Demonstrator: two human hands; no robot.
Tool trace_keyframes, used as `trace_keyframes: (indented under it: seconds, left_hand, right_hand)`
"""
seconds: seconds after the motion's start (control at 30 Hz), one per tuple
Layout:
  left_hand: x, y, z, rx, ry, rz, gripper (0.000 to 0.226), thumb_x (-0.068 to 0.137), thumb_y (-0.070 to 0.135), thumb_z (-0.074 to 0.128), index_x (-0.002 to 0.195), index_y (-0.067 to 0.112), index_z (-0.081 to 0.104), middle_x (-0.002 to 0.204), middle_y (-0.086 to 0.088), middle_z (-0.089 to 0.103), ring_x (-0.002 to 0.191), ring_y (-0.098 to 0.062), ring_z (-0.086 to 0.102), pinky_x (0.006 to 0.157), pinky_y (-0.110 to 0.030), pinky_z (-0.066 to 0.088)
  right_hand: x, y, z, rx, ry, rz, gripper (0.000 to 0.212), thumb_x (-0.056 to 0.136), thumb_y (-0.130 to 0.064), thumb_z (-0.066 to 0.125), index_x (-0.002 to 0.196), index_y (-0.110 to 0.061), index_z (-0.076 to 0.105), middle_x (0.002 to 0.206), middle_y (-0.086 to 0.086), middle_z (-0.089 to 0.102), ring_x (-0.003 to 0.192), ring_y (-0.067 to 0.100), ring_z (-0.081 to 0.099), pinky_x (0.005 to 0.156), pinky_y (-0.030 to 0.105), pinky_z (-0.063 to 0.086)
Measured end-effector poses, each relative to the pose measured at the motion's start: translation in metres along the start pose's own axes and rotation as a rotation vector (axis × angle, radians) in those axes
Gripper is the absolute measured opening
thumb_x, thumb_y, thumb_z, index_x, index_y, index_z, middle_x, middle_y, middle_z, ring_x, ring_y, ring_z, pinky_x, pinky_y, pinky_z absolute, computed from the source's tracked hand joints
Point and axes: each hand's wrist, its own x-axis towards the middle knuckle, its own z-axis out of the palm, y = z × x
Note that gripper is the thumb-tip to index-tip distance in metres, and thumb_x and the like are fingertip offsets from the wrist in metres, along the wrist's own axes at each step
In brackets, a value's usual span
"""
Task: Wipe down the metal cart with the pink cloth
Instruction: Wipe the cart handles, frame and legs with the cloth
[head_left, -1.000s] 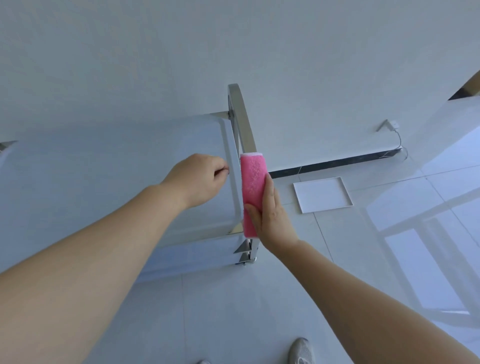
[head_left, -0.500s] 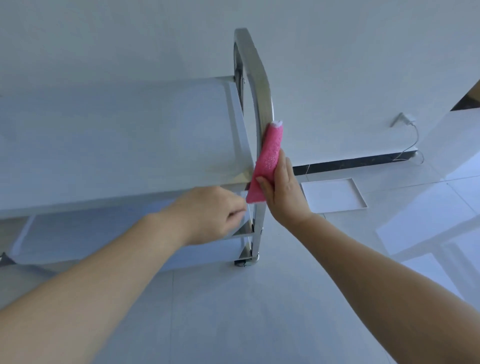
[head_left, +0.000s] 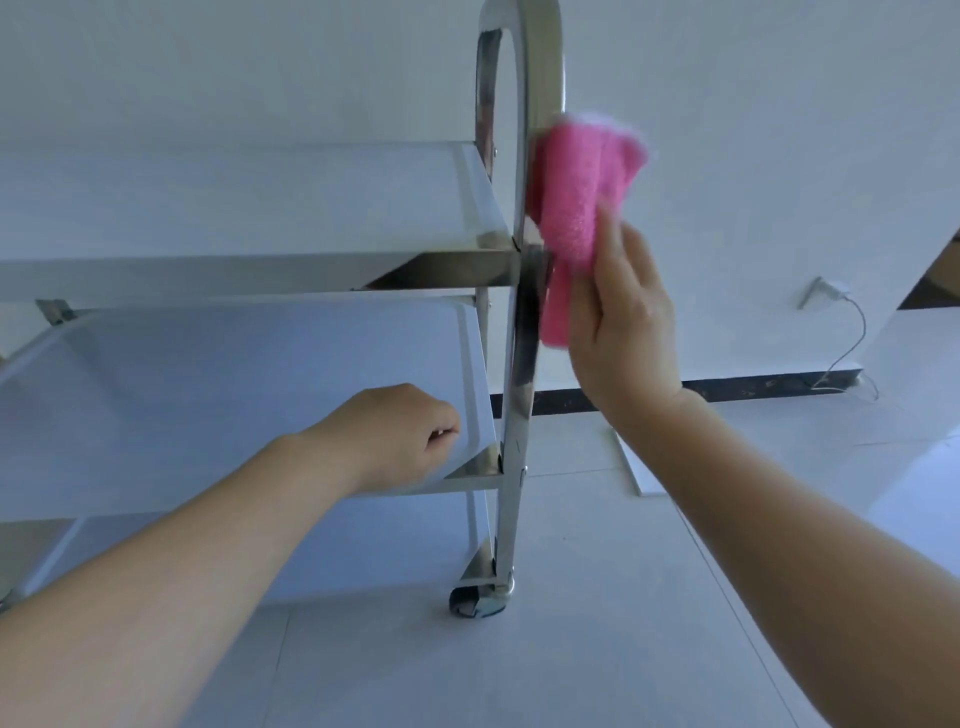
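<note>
Pressed flat by the right hand (head_left: 621, 332), the pink cloth (head_left: 582, 208) lies against the outer side of the metal cart's (head_left: 260, 270) upright handle post (head_left: 524, 322), at about the level of the top shelf. That hand's grip is on the cloth: the fingers run up over the fabric and the thumb closes on its lower edge, so the cloth bunches above the fingertips and a strip hangs down beside the post. The left hand (head_left: 395, 436) is drawn into a loose fist at the near right corner of the middle shelf (head_left: 208, 395); its fingers curl under, and I cannot tell whether they clasp the shelf edge or nothing at all. A caster wheel (head_left: 475, 605) carries the foot of the post on the pale tiled floor (head_left: 571, 649). Behind, along the white wall (head_left: 753, 130), runs a dark skirting strip (head_left: 769, 387), with a white plug and cable (head_left: 844, 322) hanging down to it.
</note>
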Motion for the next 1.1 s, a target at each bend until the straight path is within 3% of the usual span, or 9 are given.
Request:
trace_keyframes:
  seconds: [0.13, 0.27, 0.37, 0.47, 0.57, 0.63, 0.87, 0.97, 1.1]
  left_hand:
    - [0.011, -0.01, 0.008, -0.03, 0.054, -0.053, 0.021, 0.088, 0.029, 0.039, 0.078, 0.023, 0.057, 0.074, 0.008, 0.061, 0.071, -0.015, 0.055, 0.066, -0.032, 0.047]
    - [0.018, -0.017, 0.02, -0.127, 0.088, -0.085, 0.017, 0.089, 0.032, 0.044, 0.082, 0.032, 0.059, 0.081, 0.015, 0.061, 0.073, -0.005, 0.055, 0.066, -0.025, 0.046]
    - [0.019, -0.018, 0.032, -0.11, 0.081, -0.089, 0.017, 0.089, 0.031, 0.045, 0.083, 0.031, 0.06, 0.081, 0.015, 0.061, 0.073, -0.007, 0.055, 0.066, -0.026, 0.045]
    - [0.018, -0.021, 0.041, -0.065, 0.072, -0.093, 0.017, 0.088, 0.03, 0.044, 0.084, 0.032, 0.061, 0.078, 0.016, 0.06, 0.075, -0.011, 0.055, 0.064, -0.026, 0.043]
    - [0.019, -0.025, 0.048, -0.044, 0.104, -0.092, 0.019, 0.087, 0.029, 0.044, 0.085, 0.028, 0.063, 0.078, 0.013, 0.062, 0.077, -0.015, 0.057, 0.065, -0.028, 0.045]
    - [0.019, -0.026, 0.052, -0.043, 0.126, -0.083, 0.02, 0.087, 0.028, 0.044, 0.083, 0.027, 0.063, 0.076, 0.013, 0.062, 0.077, -0.015, 0.057, 0.066, -0.029, 0.047]
    - [0.02, -0.031, 0.053, -0.042, 0.147, -0.069, 0.018, 0.087, 0.028, 0.045, 0.082, 0.026, 0.062, 0.067, 0.014, 0.057, 0.073, -0.016, 0.054, 0.062, -0.027, 0.041]
    - [0.023, -0.026, 0.048, -0.019, 0.172, -0.065, 0.019, 0.087, 0.028, 0.046, 0.088, 0.024, 0.065, 0.077, 0.011, 0.063, 0.079, -0.018, 0.056, 0.068, -0.029, 0.046]
    - [0.018, -0.009, 0.057, -0.071, 0.194, -0.021, 0.019, 0.086, 0.027, 0.046, 0.082, 0.022, 0.064, 0.073, 0.008, 0.063, 0.074, -0.018, 0.057, 0.064, -0.029, 0.045]
  right_hand:
    - [-0.029, -0.003, 0.024, -0.001, -0.232, 0.256, 0.04, 0.097, -0.026, 0.04, 0.13, -0.003, 0.042, 0.112, 0.015, 0.057, 0.09, 0.03, 0.053, 0.076, 0.042, 0.045]
    - [-0.04, -0.003, 0.048, 0.27, -0.127, 0.406, 0.026, 0.094, -0.029, 0.041, 0.115, -0.014, 0.045, 0.096, -0.005, 0.054, 0.076, -0.006, 0.048, 0.064, 0.008, 0.036]
    - [-0.051, 0.004, 0.059, 0.26, -0.109, 0.394, 0.03, 0.092, -0.031, 0.041, 0.117, -0.015, 0.043, 0.099, -0.009, 0.05, 0.076, -0.005, 0.043, 0.066, -0.001, 0.034]
    - [-0.077, 0.013, 0.067, 0.244, -0.128, 0.38, 0.035, 0.092, -0.03, 0.041, 0.121, -0.012, 0.043, 0.102, -0.007, 0.05, 0.08, -0.004, 0.04, 0.066, 0.007, 0.035]
    - [-0.123, 0.026, 0.076, 0.188, -0.234, 0.428, 0.034, 0.094, -0.026, 0.043, 0.124, -0.01, 0.045, 0.106, 0.005, 0.058, 0.089, 0.018, 0.053, 0.072, 0.03, 0.039]
    - [-0.156, 0.035, 0.081, 0.197, -0.334, 0.486, 0.03, 0.094, -0.021, 0.044, 0.121, -0.01, 0.048, 0.105, 0.008, 0.06, 0.092, 0.026, 0.057, 0.076, 0.035, 0.043]
    - [-0.173, 0.046, 0.076, 0.195, -0.466, 0.475, 0.015, 0.096, -0.023, 0.043, 0.1, -0.015, 0.056, 0.097, -0.002, 0.059, 0.085, 0.018, 0.057, 0.076, 0.031, 0.045]
    - [-0.157, 0.051, 0.069, 0.104, -0.486, 0.361, 0.014, 0.096, -0.028, 0.043, 0.086, -0.02, 0.049, 0.088, -0.003, 0.054, 0.075, 0.017, 0.051, 0.065, 0.03, 0.039]
    - [-0.169, 0.052, 0.066, 0.092, -0.503, 0.359, 0.022, 0.097, -0.029, 0.042, 0.103, -0.014, 0.056, 0.097, -0.004, 0.055, 0.079, 0.018, 0.053, 0.069, 0.027, 0.04]
